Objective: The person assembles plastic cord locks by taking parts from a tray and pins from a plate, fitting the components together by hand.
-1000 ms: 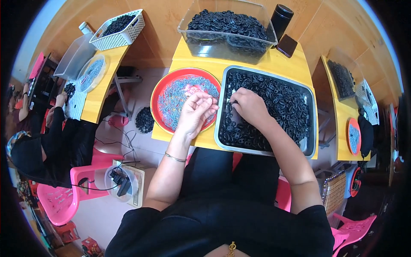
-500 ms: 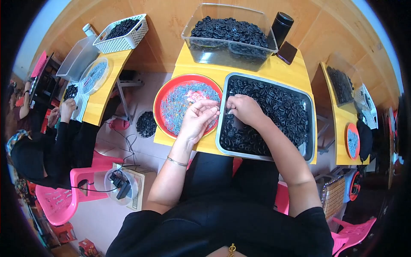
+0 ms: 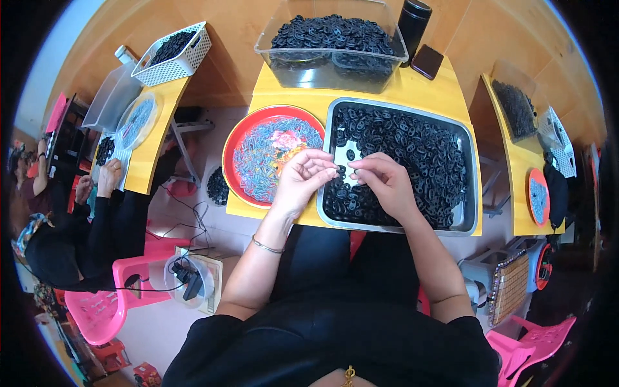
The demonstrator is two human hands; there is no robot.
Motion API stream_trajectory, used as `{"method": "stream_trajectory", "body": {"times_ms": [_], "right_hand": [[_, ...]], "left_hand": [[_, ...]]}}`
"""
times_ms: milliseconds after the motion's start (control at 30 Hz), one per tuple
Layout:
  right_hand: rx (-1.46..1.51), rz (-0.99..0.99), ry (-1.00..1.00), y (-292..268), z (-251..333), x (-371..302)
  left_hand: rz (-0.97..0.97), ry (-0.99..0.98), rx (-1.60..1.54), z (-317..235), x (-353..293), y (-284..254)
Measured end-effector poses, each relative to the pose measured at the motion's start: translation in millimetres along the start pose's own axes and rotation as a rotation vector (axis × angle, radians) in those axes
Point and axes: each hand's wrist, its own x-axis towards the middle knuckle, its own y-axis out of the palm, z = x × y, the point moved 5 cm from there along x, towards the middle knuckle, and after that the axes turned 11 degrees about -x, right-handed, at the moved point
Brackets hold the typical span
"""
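Observation:
My left hand (image 3: 305, 179) hovers over the left rim of the metal tray (image 3: 327, 138), thumb and forefinger pinched together. Opposite it, a small gap away, my right hand (image 3: 388, 187) is also pinched, above the tray. What either pinch holds is too small to make out; a dark speck shows at the fingertips. Many small black oval pieces with holes (image 3: 419, 155) fill the tray, thinner at the left, where pale tray bottom shows. Left of it sits a round red tray (image 3: 233, 145) scattered with thin bluish-grey bits over a floral print.
Behind the trays stands a clear plastic bin (image 3: 303, 79) of black pieces, with a dark cylinder (image 3: 412, 29) and a flat dark case (image 3: 427, 61) beside it. A co-worker (image 3: 58, 251) sits at the left table. Cables (image 3: 196, 219) trail along the floor.
My right hand has lifted off the pieces at the tray's left side and turned toward my left hand, both now pinched fingertip to fingertip. The view has shifted slightly.

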Motion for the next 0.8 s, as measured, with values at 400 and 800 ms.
{"method": "stream_trajectory", "body": {"times_ms": [400, 800], "right_hand": [[0.181, -0.115, 0.026, -1.4, -23.6, -6.4], [0.169, -0.223, 0.033, -1.3, -26.7, -7.0]], "left_hand": [[0.052, 0.01, 0.157, 8.8, 11.6, 19.5], [0.1, 0.038, 0.182, 10.4, 16.9, 24.5]]}}
